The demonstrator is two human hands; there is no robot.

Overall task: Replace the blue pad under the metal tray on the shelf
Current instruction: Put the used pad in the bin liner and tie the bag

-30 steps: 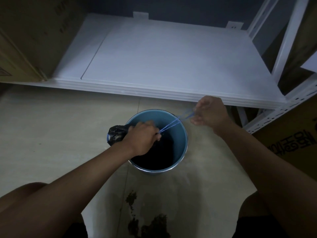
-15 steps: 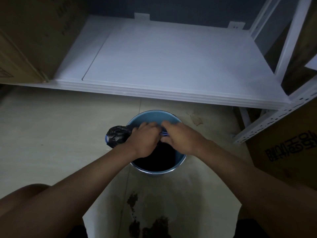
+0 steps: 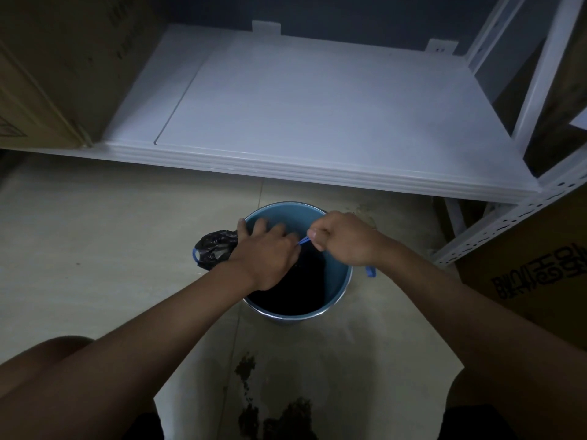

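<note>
A blue bin [image 3: 336, 281] lined with a black bag [image 3: 216, 250] stands on the floor in front of the white shelf [image 3: 317, 122]. My left hand [image 3: 266, 249] rests over the bin's near-left rim, fingers curled on the bag's edge and a thin blue drawstring [image 3: 303, 240]. My right hand [image 3: 341, 241] pinches the other end of that drawstring just to the right, over the bin's mouth. The shelf surface is bare. No blue pad or metal tray is in view.
A cardboard box [image 3: 57, 74] sits on the shelf's left end, another printed box [image 3: 540, 274] stands at the right behind the shelf's white upright [image 3: 540, 100]. Dark dirt [image 3: 270, 411] lies on the pale floor near me.
My right hand pulled the drawstring out to the right, came back to meet the left hand over the bin, and now draws a short way right again. The left hand stayed on the rim.
</note>
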